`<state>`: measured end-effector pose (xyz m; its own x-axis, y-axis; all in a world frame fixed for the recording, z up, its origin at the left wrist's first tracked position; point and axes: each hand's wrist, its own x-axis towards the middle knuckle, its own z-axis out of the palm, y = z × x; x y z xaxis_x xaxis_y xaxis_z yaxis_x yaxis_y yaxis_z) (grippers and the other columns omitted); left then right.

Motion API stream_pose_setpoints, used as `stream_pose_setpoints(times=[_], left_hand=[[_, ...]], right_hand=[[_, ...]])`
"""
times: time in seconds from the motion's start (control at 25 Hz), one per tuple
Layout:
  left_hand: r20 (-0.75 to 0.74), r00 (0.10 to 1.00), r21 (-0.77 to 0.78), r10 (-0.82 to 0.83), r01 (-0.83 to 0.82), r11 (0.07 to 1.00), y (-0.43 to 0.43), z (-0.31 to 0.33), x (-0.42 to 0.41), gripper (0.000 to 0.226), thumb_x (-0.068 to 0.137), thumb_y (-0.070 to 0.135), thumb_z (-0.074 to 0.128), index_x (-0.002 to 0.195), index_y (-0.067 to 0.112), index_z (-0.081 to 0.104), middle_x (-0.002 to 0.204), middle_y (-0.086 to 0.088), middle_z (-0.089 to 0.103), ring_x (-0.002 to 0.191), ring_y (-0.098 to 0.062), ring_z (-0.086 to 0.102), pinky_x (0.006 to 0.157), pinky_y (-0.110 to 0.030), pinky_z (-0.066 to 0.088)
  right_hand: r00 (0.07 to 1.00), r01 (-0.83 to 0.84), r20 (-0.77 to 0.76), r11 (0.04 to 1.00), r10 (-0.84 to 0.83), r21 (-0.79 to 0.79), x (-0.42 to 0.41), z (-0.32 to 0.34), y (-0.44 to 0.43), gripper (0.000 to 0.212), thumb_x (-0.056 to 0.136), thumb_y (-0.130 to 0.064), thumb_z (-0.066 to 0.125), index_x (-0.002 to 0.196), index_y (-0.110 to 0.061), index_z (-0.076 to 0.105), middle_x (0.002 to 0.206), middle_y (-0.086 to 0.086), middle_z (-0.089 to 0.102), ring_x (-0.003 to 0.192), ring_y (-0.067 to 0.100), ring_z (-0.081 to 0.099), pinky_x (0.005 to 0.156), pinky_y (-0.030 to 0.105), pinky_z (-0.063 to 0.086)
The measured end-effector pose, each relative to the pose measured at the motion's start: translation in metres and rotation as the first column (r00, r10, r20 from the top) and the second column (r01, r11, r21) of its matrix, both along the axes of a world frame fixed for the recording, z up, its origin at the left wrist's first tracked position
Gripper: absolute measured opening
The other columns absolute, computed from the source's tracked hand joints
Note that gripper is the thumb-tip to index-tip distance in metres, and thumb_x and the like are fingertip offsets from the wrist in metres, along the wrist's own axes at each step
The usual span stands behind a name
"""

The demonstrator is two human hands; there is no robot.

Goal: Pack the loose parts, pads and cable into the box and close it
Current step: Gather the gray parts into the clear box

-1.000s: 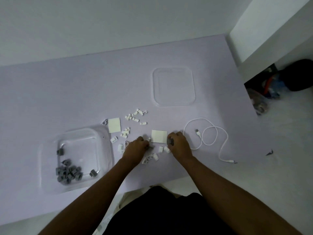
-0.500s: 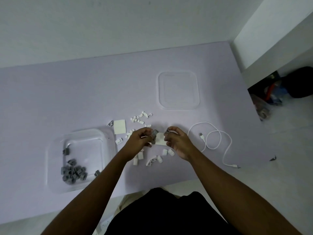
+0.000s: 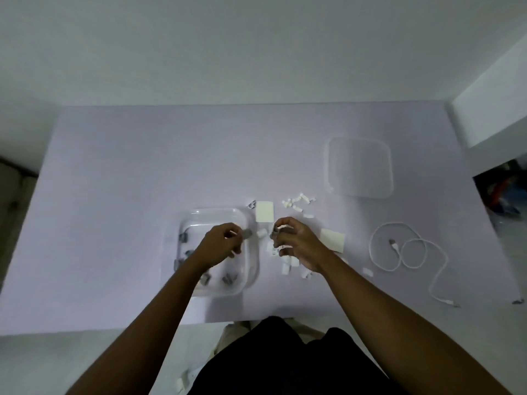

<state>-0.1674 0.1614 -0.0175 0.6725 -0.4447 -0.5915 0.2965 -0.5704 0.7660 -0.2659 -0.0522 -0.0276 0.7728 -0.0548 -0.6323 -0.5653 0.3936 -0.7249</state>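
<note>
a plain indoor room, likely a home, shown by a pale lilac table [image 3: 142, 181] set against bare white walls [image 3: 228, 47], with cluttered belongings [image 3: 504, 192] on the floor at right.

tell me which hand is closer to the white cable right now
Right. The right hand is just left of the white cable, with a square pad between them. The left hand is farther off, over the clear box.

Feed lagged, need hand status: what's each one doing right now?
Left hand: closed on a small grey plastic part, over the clear plastic box.
Right hand: closed on another small grey part.
</note>
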Motion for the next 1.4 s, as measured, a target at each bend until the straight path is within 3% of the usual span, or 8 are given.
stream_pose_setpoints(times=[0.16, 0.32, 0.56, 0.68, 0.88, 1.0, 1.12, 1.4], left_hand=[[0.147, 0.963, 0.442, -0.224, 0.139, 0.886, 0.088, -0.01, 0.011, 0.016, 0.091, 0.013, 0.053, 0.101, 0.011, 0.065, 0.093, -0.006, 0.067, 0.084, -0.025, 0.064, 0.064, -0.026, 0.051], [0.159, 0.823, 0.643, -0.545, 0.333, 0.69, 0.12, -0.02, 0.001, 0.025, 0.093, 0.02, 0.052, 0.114, 0.009, 0.06, 0.111, -0.015, 0.063, 0.093, -0.03, 0.063, 0.072, -0.031, 0.047], [0.163, 0.718, 0.694, -0.677, 0.405, 0.596, 0.127, -0.029, -0.008, 0.021, 0.095, 0.008, 0.05, 0.112, 0.001, 0.061, 0.112, -0.016, 0.063, 0.095, -0.027, 0.065, 0.072, -0.027, 0.045], [0.138, 0.684, 0.687, -0.716, 0.455, 0.566, 0.126, -0.027, -0.001, 0.019, 0.093, 0.006, 0.053, 0.11, 0.001, 0.059, 0.111, -0.017, 0.064, 0.096, -0.029, 0.065, 0.069, -0.026, 0.042], [0.305, 0.718, 0.587, -0.625, 0.375, 0.717, 0.116, -0.036, 0.023, 0.037, 0.088, 0.0, 0.05, 0.125, 0.004, 0.053, 0.127, -0.022, 0.052, 0.11, -0.035, 0.056, 0.086, -0.035, 0.047], [0.374, 0.707, 0.607, -0.6, 0.302, 0.735, 0.106, -0.053, 0.038, 0.045, 0.093, 0.007, 0.048, 0.137, 0.005, 0.044, 0.141, -0.023, 0.04, 0.129, -0.04, 0.04, 0.101, -0.045, 0.044], [0.247, 0.638, 0.706, -0.729, 0.397, 0.587, 0.099, -0.065, 0.044, 0.034, 0.097, 0.016, 0.038, 0.128, 0.004, 0.049, 0.135, -0.019, 0.045, 0.122, -0.04, 0.045, 0.1, -0.048, 0.044], [0.193, 0.563, 0.696, -0.804, 0.499, 0.516, 0.108, -0.065, 0.029, 0.026, 0.096, 0.015, 0.044, 0.118, 0.009, 0.057, 0.117, -0.016, 0.055, 0.102, -0.033, 0.058, 0.081, -0.036, 0.049]], right_hand=[[0.981, -0.18, 0.032, 0.951, 0.194, -0.253, 0.027, 0.012, 0.071, 0.024, 0.078, 0.001, 0.069, 0.1, -0.005, 0.061, 0.083, 0.009, 0.07, 0.071, 0.02, 0.063, 0.059, 0.034, 0.054], [0.934, -0.322, -0.004, 0.834, 0.358, -0.449, 0.044, 0.0, 0.131, 0.023, 0.078, -0.005, 0.071, 0.097, -0.01, 0.06, 0.087, 0.012, 0.072, 0.069, 0.019, 0.069, 0.058, 0.034, 0.061], [0.852, -0.519, -0.285, 0.638, 0.439, -0.569, 0.041, -0.034, 0.18, 0.022, 0.081, -0.012, 0.077, 0.089, -0.016, 0.057, 0.086, 0.009, 0.069, 0.072, 0.021, 0.069, 0.051, 0.026, 0.056], [0.842, -0.537, -0.284, 0.653, 0.459, -0.535, 0.037, -0.045, 0.189, 0.021, 0.08, -0.01, 0.078, 0.093, -0.012, 0.061, 0.092, 0.012, 0.071, 0.077, 0.024, 0.07, 0.058, 0.031, 0.06], [0.88, -0.472, -0.234, 0.705, 0.414, -0.53, 0.032, -0.052, 0.188, 0.017, 0.084, -0.007, 0.071, 0.101, -0.006, 0.073, 0.1, 0.015, 0.073, 0.09, 0.031, 0.07, 0.077, 0.041, 0.062], [0.89, -0.433, -0.28, 0.475, 0.359, -0.766, 0.03, -0.053, 0.18, 0.018, 0.088, -0.011, 0.066, 0.106, -0.007, 0.068, 0.112, 0.014, 0.065, 0.1, 0.028, 0.064, 0.086, 0.03, 0.053], [0.782, -0.583, -0.429, 0.286, 0.453, -0.761, 0.027, -0.053, 0.179, 0.025, 0.09, -0.011, 0.059, 0.113, -0.004, 0.054, 0.12, 0.019, 0.054, 0.107, 0.036, 0.058, 0.077, 0.03, 0.045], [0.796, -0.601, -0.42, 0.495, 0.436, -0.627, 0.031, -0.063, 0.195, 0.036, 0.087, -0.002, 0.064, 0.122, -0.006, 0.059, 0.124, 0.018, 0.062, 0.109, 0.03, 0.062, 0.082, 0.025, 0.047]])
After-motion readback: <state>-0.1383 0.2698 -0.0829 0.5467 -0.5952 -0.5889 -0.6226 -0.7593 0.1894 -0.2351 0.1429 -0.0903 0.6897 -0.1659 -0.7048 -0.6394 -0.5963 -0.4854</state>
